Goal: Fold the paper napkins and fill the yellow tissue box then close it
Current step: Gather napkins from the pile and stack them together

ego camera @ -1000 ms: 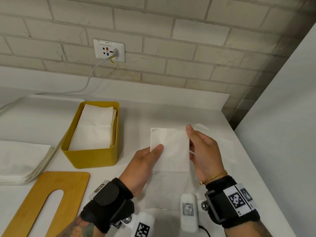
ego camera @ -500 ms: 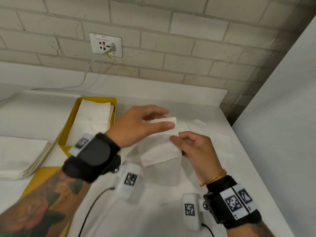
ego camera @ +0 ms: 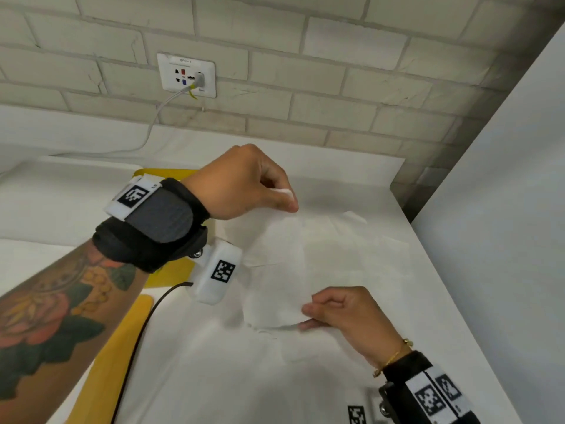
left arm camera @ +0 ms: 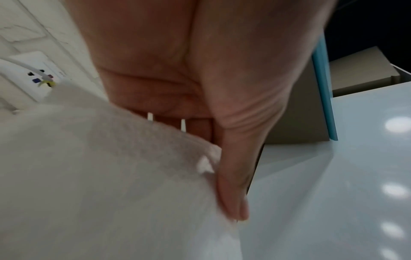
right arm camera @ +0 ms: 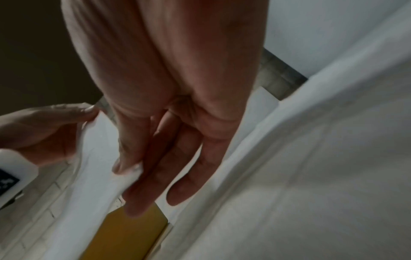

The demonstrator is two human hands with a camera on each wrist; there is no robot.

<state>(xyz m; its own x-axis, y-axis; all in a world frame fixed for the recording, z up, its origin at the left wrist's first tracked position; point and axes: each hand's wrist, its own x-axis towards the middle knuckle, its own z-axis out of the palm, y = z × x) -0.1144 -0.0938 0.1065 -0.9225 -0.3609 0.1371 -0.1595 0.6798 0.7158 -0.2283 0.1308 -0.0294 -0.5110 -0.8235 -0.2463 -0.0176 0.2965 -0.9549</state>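
A white paper napkin [ego camera: 275, 270] hangs stretched in the air between both hands above the white counter. My left hand [ego camera: 289, 198] pinches its far upper corner between thumb and fingers; in the left wrist view the thumb [left arm camera: 231, 176] presses on the napkin [left arm camera: 100, 176]. My right hand [ego camera: 305, 316] pinches the near lower corner, which the right wrist view shows as thumb [right arm camera: 126, 158] against fingers on the paper edge. The yellow tissue box [ego camera: 171, 174] stands behind my left wrist, mostly hidden; its contents are out of sight.
More flat napkins [ego camera: 351, 240] lie on the counter under the held one. A wooden lid [ego camera: 122, 347] lies at the near left. A wall socket [ego camera: 186, 75] with a cable sits on the brick wall. A white panel [ego camera: 504, 209] borders the counter's right edge.
My left hand rose and crossed over to the napkin's far end. My right hand drew back to the near end, so the napkin now stretches between them.
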